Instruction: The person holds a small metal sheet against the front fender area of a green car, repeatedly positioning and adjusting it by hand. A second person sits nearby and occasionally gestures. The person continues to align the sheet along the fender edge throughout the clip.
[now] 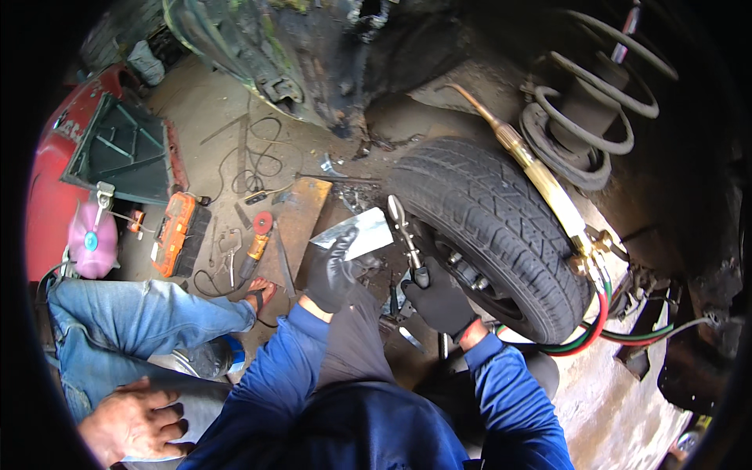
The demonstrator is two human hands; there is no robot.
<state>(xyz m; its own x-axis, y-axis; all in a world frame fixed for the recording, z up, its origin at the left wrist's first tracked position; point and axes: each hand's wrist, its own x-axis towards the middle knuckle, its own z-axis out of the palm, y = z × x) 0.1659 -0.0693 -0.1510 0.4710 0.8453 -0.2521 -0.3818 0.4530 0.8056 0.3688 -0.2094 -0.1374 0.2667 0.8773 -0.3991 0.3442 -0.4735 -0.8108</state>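
At 3 o'clock, close by me, stands a tyre (493, 215), with a brass torch (544, 176) along its outer side and red and green hoses (593, 337) curving round towards 4. At 2 I see a coil spring (599, 82); at 11, battered bodywork (298, 59). A cable (269, 166) lies tangled at my 10. Outward along 9 come a plank (305, 207), a grinder (256, 249), an orange toolbox (178, 233) and a pink bottle (88, 254). At my 8 is another person's jeans (145, 313).
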